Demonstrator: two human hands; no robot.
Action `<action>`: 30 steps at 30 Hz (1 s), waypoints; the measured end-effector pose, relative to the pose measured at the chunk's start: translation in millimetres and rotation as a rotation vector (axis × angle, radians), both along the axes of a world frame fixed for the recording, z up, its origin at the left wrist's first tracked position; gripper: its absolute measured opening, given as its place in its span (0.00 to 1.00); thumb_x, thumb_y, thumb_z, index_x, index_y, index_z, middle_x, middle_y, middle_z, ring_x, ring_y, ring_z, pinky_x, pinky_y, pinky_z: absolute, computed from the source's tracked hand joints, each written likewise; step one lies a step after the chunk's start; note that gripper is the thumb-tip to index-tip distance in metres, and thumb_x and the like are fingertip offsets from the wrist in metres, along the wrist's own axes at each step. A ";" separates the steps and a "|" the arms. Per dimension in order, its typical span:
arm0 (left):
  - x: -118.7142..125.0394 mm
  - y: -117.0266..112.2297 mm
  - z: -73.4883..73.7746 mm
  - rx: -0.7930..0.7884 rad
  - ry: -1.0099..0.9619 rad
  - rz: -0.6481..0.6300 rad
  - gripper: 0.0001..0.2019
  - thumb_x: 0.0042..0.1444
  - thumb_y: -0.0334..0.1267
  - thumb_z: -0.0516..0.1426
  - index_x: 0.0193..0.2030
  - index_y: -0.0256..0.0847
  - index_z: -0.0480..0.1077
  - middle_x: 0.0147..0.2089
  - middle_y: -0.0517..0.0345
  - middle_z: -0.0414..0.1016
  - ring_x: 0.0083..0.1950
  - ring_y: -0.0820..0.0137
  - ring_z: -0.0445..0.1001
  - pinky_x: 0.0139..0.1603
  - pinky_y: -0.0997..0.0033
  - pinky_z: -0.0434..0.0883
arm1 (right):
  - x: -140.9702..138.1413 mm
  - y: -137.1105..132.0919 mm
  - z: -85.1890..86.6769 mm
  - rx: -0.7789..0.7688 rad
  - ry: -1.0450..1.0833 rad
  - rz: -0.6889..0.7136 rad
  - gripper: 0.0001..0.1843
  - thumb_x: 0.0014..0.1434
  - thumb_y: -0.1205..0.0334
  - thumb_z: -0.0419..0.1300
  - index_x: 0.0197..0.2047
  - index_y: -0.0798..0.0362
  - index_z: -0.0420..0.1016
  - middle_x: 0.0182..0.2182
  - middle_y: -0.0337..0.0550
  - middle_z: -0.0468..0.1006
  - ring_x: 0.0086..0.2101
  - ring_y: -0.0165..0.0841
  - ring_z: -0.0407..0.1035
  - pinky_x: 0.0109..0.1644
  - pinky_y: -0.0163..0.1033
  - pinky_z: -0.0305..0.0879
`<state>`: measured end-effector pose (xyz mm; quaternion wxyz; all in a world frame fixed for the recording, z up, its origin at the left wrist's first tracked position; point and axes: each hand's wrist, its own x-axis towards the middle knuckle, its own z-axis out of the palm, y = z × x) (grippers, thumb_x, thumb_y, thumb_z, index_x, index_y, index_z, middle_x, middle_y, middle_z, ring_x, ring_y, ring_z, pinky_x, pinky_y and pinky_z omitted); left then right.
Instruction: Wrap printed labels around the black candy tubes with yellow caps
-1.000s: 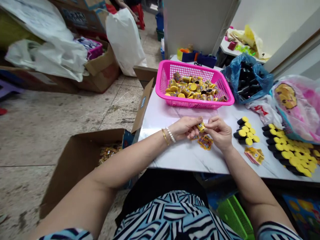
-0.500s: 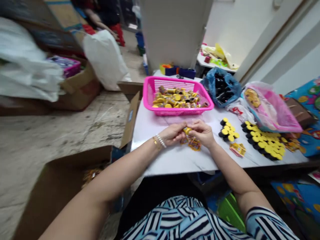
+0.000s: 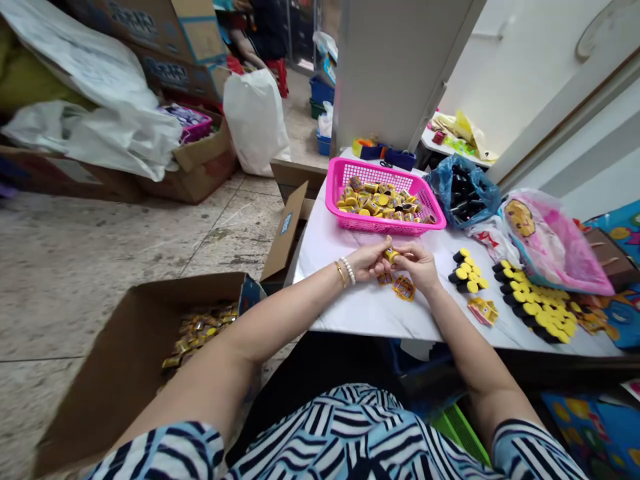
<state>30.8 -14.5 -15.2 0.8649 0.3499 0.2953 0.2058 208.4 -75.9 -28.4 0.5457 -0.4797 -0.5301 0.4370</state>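
Note:
Both hands meet over a white marble-patterned table (image 3: 365,317). My left hand (image 3: 367,261) and my right hand (image 3: 415,264) pinch a small yellow capped cylinder (image 3: 391,255) between their fingertips, and the fingers hide most of it. Just below my hands lie two printed yellow-and-red wrappers (image 3: 403,288). A pink plastic basket (image 3: 385,226) full of similar yellow-and-black cylinders stands just beyond them. To the right stand rows of black tubes with yellow caps (image 3: 467,271), then a larger group (image 3: 535,300). A small wrapper pile (image 3: 483,311) lies between them.
An open cardboard box (image 3: 120,373) of small wrapped gold pieces (image 3: 199,337) sits on the tiled floor left of the table. A blue bag of black tubes (image 3: 463,192) and a pink plastic bag (image 3: 553,245) lie at the table's far right.
My hands stay together on the small yellow cylinder, shifting only slightly. The whole view has swung, bringing more of the floor box into sight.

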 end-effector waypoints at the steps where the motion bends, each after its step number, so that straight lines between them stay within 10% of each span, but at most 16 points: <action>1: -0.8 0.7 0.5 -0.005 -0.020 -0.010 0.31 0.70 0.63 0.50 0.36 0.34 0.72 0.19 0.54 0.73 0.11 0.80 0.59 0.11 0.84 0.49 | 3.3 1.1 2.2 -0.012 0.014 0.009 0.19 0.47 0.51 0.79 0.41 0.48 0.84 0.40 0.39 0.84 0.31 0.33 0.81 0.36 0.45 0.85; 8: -9.0 4.2 3.5 -0.013 -0.024 0.129 0.26 0.71 0.59 0.51 0.46 0.32 0.72 0.23 0.51 0.77 0.15 0.78 0.65 0.15 0.84 0.57 | 29.6 50.0 56.7 0.246 -0.039 -0.274 0.17 0.49 0.54 0.77 0.41 0.50 0.83 0.32 0.37 0.84 0.27 0.32 0.79 0.39 0.47 0.85; 14: -6.6 1.7 -0.1 0.123 0.021 0.119 0.21 0.67 0.54 0.60 0.44 0.33 0.72 0.25 0.51 0.77 0.17 0.77 0.66 0.16 0.81 0.57 | 36.3 94.0 90.0 0.387 -0.510 -0.372 0.34 0.52 0.58 0.71 0.63 0.48 0.78 0.54 0.47 0.78 0.34 0.31 0.78 0.47 0.44 0.82; 23: -13.9 3.9 0.5 1.152 0.522 0.202 0.06 0.55 0.37 0.67 0.31 0.39 0.78 0.25 0.59 0.75 0.27 0.72 0.69 0.30 0.74 0.60 | 131.2 -48.7 74.0 0.246 -1.285 -0.749 0.16 0.66 0.53 0.60 0.43 0.51 0.87 0.36 0.48 0.83 0.37 0.39 0.75 0.50 0.47 0.72; 30: -13.2 3.6 -11.9 1.410 0.721 -0.003 0.09 0.50 0.38 0.71 0.39 0.43 0.85 0.32 0.57 0.78 0.33 0.68 0.72 0.34 0.69 0.60 | 154.3 -89.7 22.1 0.111 -1.596 -0.635 0.21 0.62 0.46 0.64 0.52 0.49 0.85 0.47 0.55 0.79 0.46 0.47 0.68 0.52 0.52 0.65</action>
